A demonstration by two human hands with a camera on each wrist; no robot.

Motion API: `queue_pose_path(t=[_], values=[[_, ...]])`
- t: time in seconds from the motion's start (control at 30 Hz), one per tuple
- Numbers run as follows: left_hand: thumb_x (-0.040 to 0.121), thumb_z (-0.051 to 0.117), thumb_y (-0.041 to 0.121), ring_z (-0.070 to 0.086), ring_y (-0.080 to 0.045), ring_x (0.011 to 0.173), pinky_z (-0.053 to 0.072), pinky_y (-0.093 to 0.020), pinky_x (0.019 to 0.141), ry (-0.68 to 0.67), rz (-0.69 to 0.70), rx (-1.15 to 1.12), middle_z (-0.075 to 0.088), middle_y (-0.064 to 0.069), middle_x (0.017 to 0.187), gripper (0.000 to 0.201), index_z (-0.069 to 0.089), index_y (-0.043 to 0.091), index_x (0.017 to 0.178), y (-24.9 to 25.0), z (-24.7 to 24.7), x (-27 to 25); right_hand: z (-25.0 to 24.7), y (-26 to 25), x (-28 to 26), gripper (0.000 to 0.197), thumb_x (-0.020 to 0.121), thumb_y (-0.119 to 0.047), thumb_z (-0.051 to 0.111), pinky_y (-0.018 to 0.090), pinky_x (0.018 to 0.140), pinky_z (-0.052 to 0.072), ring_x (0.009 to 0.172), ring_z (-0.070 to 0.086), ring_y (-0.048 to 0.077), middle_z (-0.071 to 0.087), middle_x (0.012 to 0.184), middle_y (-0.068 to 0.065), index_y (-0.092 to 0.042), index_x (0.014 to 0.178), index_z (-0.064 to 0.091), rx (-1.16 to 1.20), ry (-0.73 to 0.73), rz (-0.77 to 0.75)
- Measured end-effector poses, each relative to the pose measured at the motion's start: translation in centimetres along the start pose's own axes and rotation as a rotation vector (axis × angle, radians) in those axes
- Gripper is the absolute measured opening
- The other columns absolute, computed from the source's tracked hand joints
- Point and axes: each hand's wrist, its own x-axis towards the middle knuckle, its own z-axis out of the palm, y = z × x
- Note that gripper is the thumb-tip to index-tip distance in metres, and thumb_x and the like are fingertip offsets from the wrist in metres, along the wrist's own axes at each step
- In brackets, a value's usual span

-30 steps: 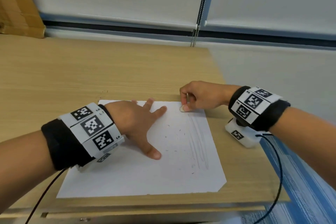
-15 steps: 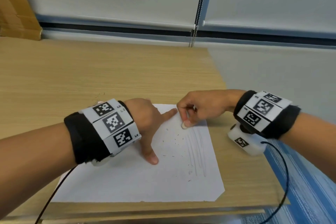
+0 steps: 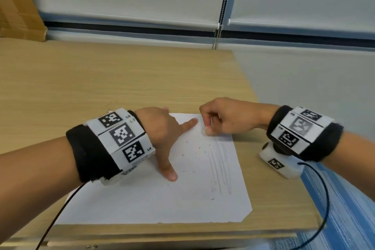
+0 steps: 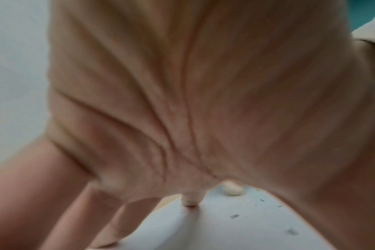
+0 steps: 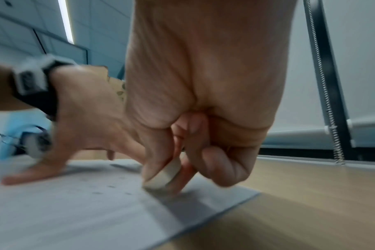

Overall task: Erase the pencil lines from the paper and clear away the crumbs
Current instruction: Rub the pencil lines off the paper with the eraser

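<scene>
paper [image 3: 142, 205] flat on worktop [image 3: 101, 79] near front right corner | left hand [image 3: 160, 134] on paper's far left part | right hand [image 3: 225, 117] with eraser [image 3: 204, 131] at paper's far edge | pencil lines [image 3: 220, 166] along right side | crumbs [image 3: 195, 153] between hands

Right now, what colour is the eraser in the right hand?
Off-white, greyed at the rubbing end. The eraser shows best in the right wrist view, pinched by the right hand.

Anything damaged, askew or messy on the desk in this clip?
The paper lies slightly askew to the desk edge, and its near right corner looks clipped off. Dark crumbs are scattered mid-sheet beside the remaining pencil lines, as expected while erasing. Nothing else stands out.
</scene>
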Motion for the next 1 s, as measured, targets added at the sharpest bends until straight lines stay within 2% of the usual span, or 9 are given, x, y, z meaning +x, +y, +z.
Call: queue_pose_path(t=[0.1,0.17,0.27,0.43,0.53,0.6,0.77,0.9,1.0], values=[[0.068,0.073,0.067,0.045,-0.024,0.131,0.028,-0.028,0.097,0.012,0.019,-0.012,0.026,-0.020,0.157,0.136,-0.035,0.034,0.144,-0.2,0.0,0.2,0.9,-1.1,-1.5,0.020,0.084,-0.029,0.071,0.031,0.059,0.042,0.059,0.046,0.011,0.051,0.064,0.000,-0.021,0.073,0.057,0.056,-0.243,-0.035],[0.066,0.073,0.069,0.047,-0.024,0.129,0.028,-0.027,0.092,0.021,0.031,-0.025,0.028,-0.021,0.156,0.137,-0.035,0.034,0.144,-0.3,0.2,0.5,0.6,-1.0,-1.0,0.019,0.084,-0.031,0.071,0.032,0.061,0.042,0.060,0.046,0.011,0.051,0.064,-0.001,-0.020,0.075,0.059,0.047,-0.171,-0.026],[0.060,0.073,0.075,0.031,-0.030,0.141,0.034,-0.037,0.102,0.021,0.019,-0.016,0.030,-0.020,0.155,0.142,-0.037,0.037,0.142,-0.6,0.6,0.8,0.1,-0.3,-0.5,0.018,0.085,-0.031,0.070,0.040,0.063,0.047,0.062,0.047,0.011,0.052,0.064,-0.004,-0.019,0.077,0.059,0.036,0.023,0.003],[0.059,0.075,0.073,0.025,-0.030,0.143,0.037,-0.040,0.104,0.018,0.002,0.000,0.031,-0.019,0.154,0.145,-0.039,0.036,0.140,-0.6,0.8,1.5,1.3,-1.9,-2.4,0.017,0.084,-0.031,0.072,0.034,0.062,0.045,0.058,0.046,0.009,0.051,0.061,-0.005,-0.026,0.072,0.060,0.082,-0.291,-0.039],[0.058,0.075,0.074,0.024,-0.033,0.143,0.036,-0.041,0.106,0.017,0.015,0.008,0.037,-0.018,0.151,0.146,-0.039,0.036,0.140,-0.6,0.6,1.5,0.7,-1.2,-1.5,0.016,0.083,-0.033,0.072,0.036,0.064,0.049,0.061,0.049,0.009,0.053,0.064,-0.006,-0.024,0.074,0.062,0.048,-0.078,0.001],[0.060,0.074,0.073,0.028,-0.032,0.141,0.034,-0.041,0.104,0.011,-0.002,0.008,0.032,-0.020,0.154,0.144,-0.039,0.036,0.141,-0.5,0.5,1.3,0.8,-0.9,-1.7,0.017,0.084,-0.032,0.072,0.034,0.061,0.046,0.059,0.047,0.007,0.052,0.063,-0.006,-0.021,0.075,0.062,0.050,0.038,0.001],[0.060,0.076,0.071,0.012,-0.036,0.146,0.028,-0.045,0.111,-0.027,-0.010,0.037,0.028,-0.011,0.158,0.146,-0.042,0.036,0.137,-0.3,0.5,1.6,2.4,-2.5,-4.1,0.017,0.084,-0.032,0.072,0.037,0.062,0.048,0.060,0.050,0.016,0.059,0.069,0.010,-0.025,0.073,0.060,0.094,-0.239,-0.066],[0.065,0.076,0.067,0.033,-0.031,0.137,0.035,-0.040,0.101,-0.020,-0.033,0.015,0.023,-0.020,0.158,0.140,-0.039,0.036,0.140,0.1,0.0,0.9,1.6,-0.9,-3.0,0.017,0.084,-0.032,0.072,0.032,0.059,0.045,0.057,0.046,0.008,0.053,0.062,-0.003,-0.025,0.073,0.060,0.070,0.039,0.005],[0.062,0.077,0.069,0.017,-0.035,0.144,0.029,-0.046,0.110,-0.036,-0.034,0.016,0.024,-0.014,0.159,0.144,-0.041,0.036,0.138,-0.1,0.2,1.3,2.5,-1.3,-4.3,0.018,0.085,-0.028,0.071,0.033,0.058,0.044,0.056,0.045,0.007,0.053,0.062,-0.001,-0.024,0.073,0.059,0.114,-0.071,-0.041]])
